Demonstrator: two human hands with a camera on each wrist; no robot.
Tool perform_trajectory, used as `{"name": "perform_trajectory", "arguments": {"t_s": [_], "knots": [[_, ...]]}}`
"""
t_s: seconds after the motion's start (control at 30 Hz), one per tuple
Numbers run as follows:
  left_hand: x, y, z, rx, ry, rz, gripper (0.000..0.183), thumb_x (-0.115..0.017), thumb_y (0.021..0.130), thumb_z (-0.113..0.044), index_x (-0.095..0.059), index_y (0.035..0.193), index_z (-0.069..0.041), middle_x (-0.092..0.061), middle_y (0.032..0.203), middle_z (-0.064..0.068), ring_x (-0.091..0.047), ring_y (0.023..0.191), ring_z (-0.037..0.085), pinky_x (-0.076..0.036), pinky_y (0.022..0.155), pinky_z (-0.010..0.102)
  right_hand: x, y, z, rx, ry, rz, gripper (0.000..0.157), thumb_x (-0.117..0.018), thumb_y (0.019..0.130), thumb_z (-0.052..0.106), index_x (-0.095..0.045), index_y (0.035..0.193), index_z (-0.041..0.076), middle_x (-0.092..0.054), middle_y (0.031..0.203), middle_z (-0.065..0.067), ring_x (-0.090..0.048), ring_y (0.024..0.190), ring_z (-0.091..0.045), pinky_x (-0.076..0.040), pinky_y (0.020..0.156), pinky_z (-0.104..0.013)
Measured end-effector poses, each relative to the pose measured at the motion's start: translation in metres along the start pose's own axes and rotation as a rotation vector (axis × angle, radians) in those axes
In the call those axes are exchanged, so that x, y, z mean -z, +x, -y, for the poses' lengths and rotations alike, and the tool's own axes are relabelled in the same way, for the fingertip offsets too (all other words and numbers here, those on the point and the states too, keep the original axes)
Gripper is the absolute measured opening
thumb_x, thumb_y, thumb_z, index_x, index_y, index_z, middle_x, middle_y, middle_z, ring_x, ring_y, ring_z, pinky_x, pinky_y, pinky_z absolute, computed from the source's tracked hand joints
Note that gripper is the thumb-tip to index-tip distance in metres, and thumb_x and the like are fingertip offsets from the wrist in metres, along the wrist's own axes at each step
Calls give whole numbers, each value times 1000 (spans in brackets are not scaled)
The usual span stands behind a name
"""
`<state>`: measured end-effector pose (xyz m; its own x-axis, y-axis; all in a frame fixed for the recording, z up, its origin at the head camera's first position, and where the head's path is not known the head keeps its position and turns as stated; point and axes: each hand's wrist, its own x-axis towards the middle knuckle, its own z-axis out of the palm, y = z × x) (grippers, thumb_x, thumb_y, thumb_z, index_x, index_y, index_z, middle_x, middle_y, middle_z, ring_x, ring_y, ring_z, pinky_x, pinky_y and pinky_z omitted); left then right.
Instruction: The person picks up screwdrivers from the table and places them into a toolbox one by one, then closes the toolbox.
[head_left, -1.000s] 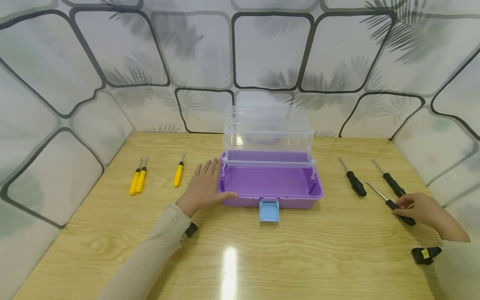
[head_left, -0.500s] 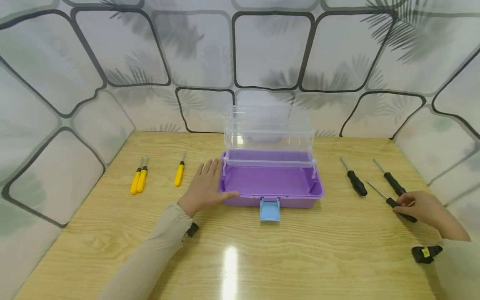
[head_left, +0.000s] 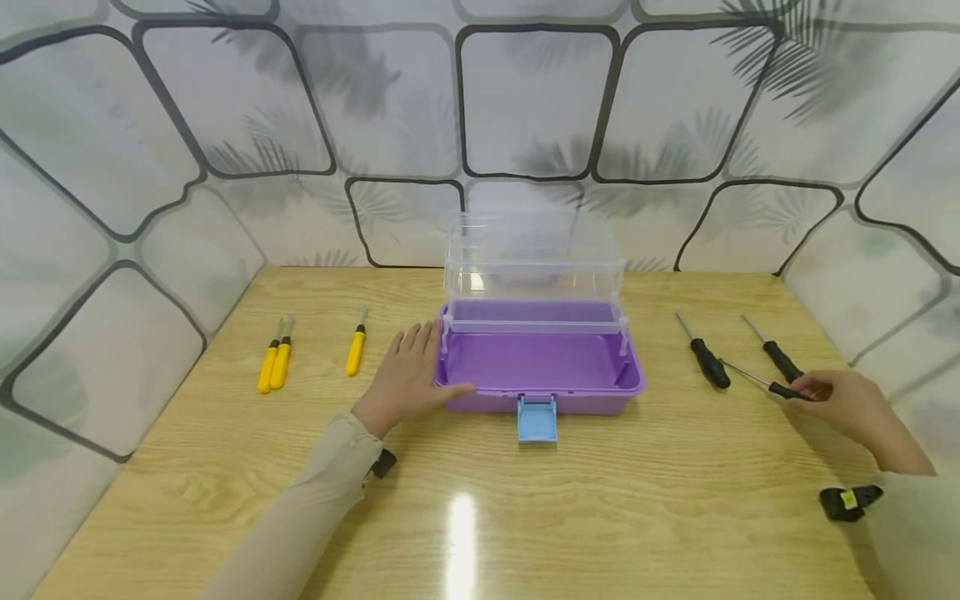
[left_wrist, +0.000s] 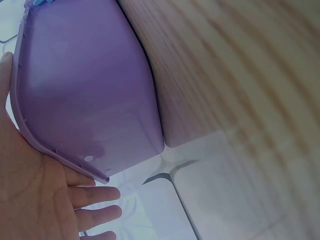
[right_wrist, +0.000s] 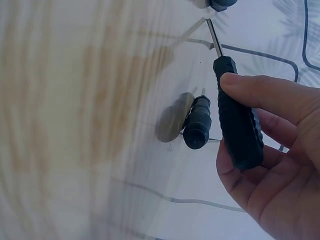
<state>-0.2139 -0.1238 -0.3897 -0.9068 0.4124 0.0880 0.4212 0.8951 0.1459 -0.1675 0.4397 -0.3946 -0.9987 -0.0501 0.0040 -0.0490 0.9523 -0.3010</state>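
My right hand [head_left: 851, 412] pinches the black handle of a screwdriver [right_wrist: 235, 115] between thumb and fingers, at the right of the table. In the right wrist view its handle is off the wood, and its shaft points away from the palm. At the middle of the table stands a purple toolbox [head_left: 540, 404], with its clear lid [head_left: 536, 242] raised. Against the box's left side rests my left hand [head_left: 405, 379], fingers straight and thumb along the front rim. A blue latch [head_left: 537, 421] hangs down at the front.
Two more black-handled screwdrivers, one nearer the box [head_left: 708, 364] and one farther right [head_left: 782, 360], lie beyond the right hand. Left of the box lie a single yellow screwdriver [head_left: 356, 352] and a yellow pair [head_left: 281, 365]. Patterned cloth walls [head_left: 540, 100] enclose the table.
My right hand has lifted the black screwdriver and shifted it slightly left and away from me; the tip now sits near another screwdriver's handle. The left hand stays at the toolbox.
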Motion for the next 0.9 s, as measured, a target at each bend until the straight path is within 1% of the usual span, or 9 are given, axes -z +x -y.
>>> {"name": "perform_trajectory", "arguments": {"t_s": [0.2, 0.37, 0.4, 0.47, 0.5, 0.53, 0.6, 0.8, 0.9], "knots": [[0, -1, 0, 2, 1, 1, 109, -51, 79, -72, -13, 148, 4, -26, 152, 25, -26, 140, 42, -21, 115, 54, 0, -3, 3, -9, 26, -74, 30, -72, 83, 24, -68, 95, -4, -65, 83, -22, -58, 67, -22, -47, 59, -43], [1, -1, -1, 8, -11, -1, 111, -51, 79, -72, -9, 149, 2, -24, 152, 24, -26, 140, 42, -20, 115, 54, -1, -3, 3, -24, 43, -119, 34, -71, 84, 28, -69, 98, -3, -66, 86, -24, -59, 70, -24, -47, 56, -41], [1, -1, -2, 7, -14, -3, 111, -52, 79, -72, -8, 149, 2, -24, 152, 24, -26, 140, 42, -20, 115, 54, -5, 0, -4, -25, 36, -143, 33, -70, 84, 31, -70, 97, 2, -66, 85, -21, -58, 68, -16, -47, 55, -38], [1, -1, -2, 6, -16, -8, 111, -52, 79, -72, -7, 150, 1, -25, 152, 24, -27, 139, 42, -21, 115, 55, -15, 7, -24, -28, 32, -181, 34, -69, 84, 37, -71, 97, 6, -66, 84, -17, -59, 69, -17, -46, 54, -37], [1, -1, -2, 6, -17, -10, 111, -52, 79, -71, -7, 150, 1, -25, 152, 24, -27, 139, 42, -21, 115, 55, -19, 10, -31, -30, 27, -202, 33, -70, 83, 39, -71, 96, 8, -66, 83, -15, -58, 68, -12, -46, 53, -35], [1, -1, -2, 6, -17, -12, 111, -52, 79, -71, -7, 150, 1, -26, 152, 24, -27, 139, 42, -21, 115, 55, -23, 13, -38, -33, 33, -209, 34, -70, 83, 40, -71, 97, 9, -66, 84, -15, -59, 68, -14, -46, 54, -36], [1, -1, -2, 6, -19, -14, 111, -52, 79, -71, -7, 150, 1, -26, 151, 24, -28, 139, 42, -21, 115, 55, -31, 20, -56, -40, 26, -247, 36, -69, 81, 46, -70, 97, 14, -66, 84, -12, -57, 65, -4, -47, 53, -33], [-1, -1, -1, 15, -29, -5, 111, -51, 79, -72, -7, 150, 1, -25, 152, 24, -26, 140, 42, -20, 116, 54, -40, 33, -77, -18, 29, -328, 37, -70, 80, 47, -70, 99, 15, -68, 91, -17, -62, 68, -23, -51, 55, -41], [-2, -1, -1, 12, -31, -6, 111, -51, 79, -72, -8, 150, 1, -25, 152, 24, -26, 140, 42, -20, 116, 54, -36, 36, -78, 18, 32, -384, 29, -74, 78, 43, -71, 95, 20, -68, 88, -7, -61, 69, -14, -50, 55, -33]]}}
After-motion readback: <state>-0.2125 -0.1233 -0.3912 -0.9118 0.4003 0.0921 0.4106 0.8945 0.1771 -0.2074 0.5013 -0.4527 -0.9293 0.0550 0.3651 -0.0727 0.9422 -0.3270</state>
